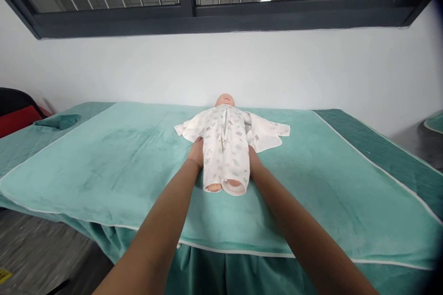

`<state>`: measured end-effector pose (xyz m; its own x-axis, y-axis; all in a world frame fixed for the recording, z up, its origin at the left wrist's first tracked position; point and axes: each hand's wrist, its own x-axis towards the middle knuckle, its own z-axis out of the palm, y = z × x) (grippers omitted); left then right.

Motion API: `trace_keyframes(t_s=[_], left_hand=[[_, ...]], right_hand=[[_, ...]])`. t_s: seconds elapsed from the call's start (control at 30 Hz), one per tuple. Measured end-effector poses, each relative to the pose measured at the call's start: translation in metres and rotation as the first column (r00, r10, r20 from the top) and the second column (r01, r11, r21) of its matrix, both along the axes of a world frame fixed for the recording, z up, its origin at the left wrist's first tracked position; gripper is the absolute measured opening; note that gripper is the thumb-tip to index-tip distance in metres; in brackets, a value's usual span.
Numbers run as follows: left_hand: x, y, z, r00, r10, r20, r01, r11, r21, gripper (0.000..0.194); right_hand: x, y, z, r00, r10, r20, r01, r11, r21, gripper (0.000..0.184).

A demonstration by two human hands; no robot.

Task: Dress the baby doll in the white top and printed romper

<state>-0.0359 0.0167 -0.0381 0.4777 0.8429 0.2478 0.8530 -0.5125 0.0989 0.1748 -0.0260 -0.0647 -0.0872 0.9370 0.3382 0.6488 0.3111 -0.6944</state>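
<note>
A baby doll lies on its back on a green-covered bed, its head toward the wall. White printed baby pants cover its legs and reach up over its front, with the feet showing at the leg openings. Beneath spreads a white baby top, its sleeves stretched out to both sides. My left hand is at the left side of the pants, and my right hand is at the right side. Fingers of both hands are mostly hidden behind the cloth and the doll's sides, so their grip does not show.
The green bed cover has white piping and hangs over the front edge. Behind the bed stands a white wall below a dark-framed window. A red and black object is at the far left.
</note>
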Motion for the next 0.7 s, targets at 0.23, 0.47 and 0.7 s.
trace_keyframes(t_s=[0.23, 0.47, 0.7], left_hand=[[-0.002, -0.010, 0.002, 0.991, 0.135, -0.006, -0.134, 0.988, 0.076, 0.021], [-0.012, -0.034, 0.002, 0.975, 0.219, -0.018, -0.215, 0.967, 0.137, 0.023], [-0.021, -0.049, -0.001, 0.971, 0.234, -0.045, -0.224, 0.963, 0.151, 0.020]], right_hand=[[-0.003, -0.004, 0.008, 0.992, -0.121, 0.028, 0.121, 0.993, 0.008, 0.026], [0.001, -0.027, 0.009, 0.979, -0.158, 0.128, 0.155, 0.987, 0.036, 0.029], [0.005, -0.041, 0.008, 0.910, -0.189, 0.370, 0.157, 0.981, 0.116, 0.012]])
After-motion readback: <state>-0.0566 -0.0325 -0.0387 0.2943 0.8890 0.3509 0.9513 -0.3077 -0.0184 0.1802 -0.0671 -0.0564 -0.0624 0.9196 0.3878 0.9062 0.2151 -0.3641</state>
